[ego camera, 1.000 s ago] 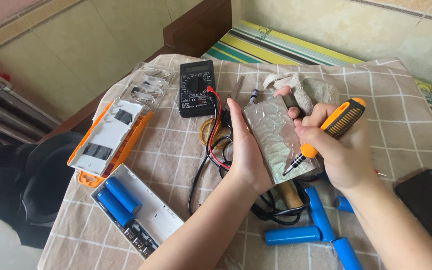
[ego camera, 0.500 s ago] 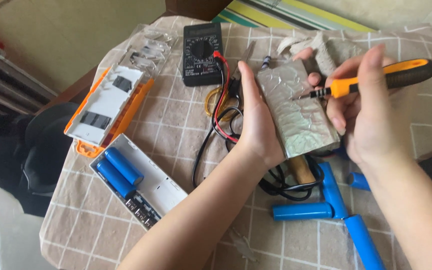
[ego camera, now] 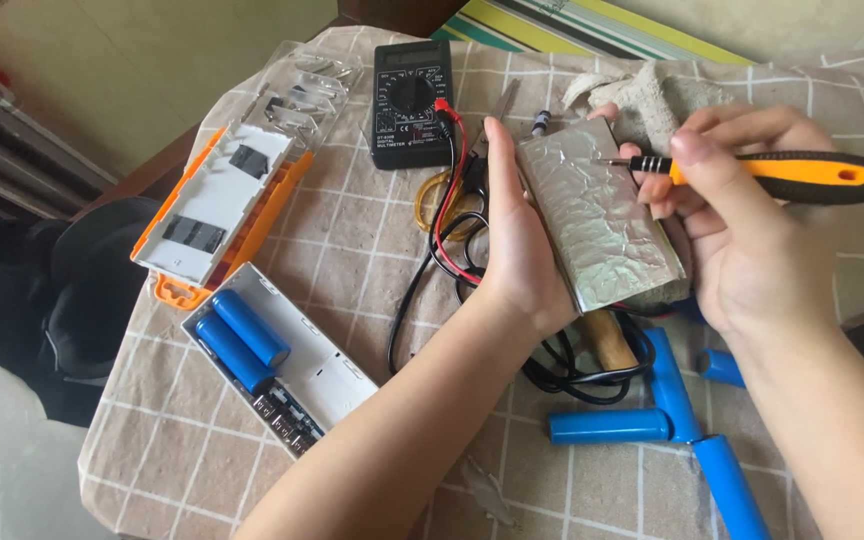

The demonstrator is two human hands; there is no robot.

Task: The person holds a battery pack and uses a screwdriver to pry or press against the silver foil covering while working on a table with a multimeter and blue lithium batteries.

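The left hand (ego camera: 517, 250) grips a flat block wrapped in shiny foil (ego camera: 597, 215), fingers curled round its left edge, holding it up above the checked cloth (ego camera: 352, 230). The right hand (ego camera: 752, 230) is closed round an orange and black screwdriver (ego camera: 772, 175) — its thin metal tip touches the foil near the top edge. Blue batteries (ego camera: 652, 415) lie just below the hands. A black meter (ego camera: 410, 100) sits near the far edge. The open white case (ego camera: 282, 370) lies well apart — bare cloth between.
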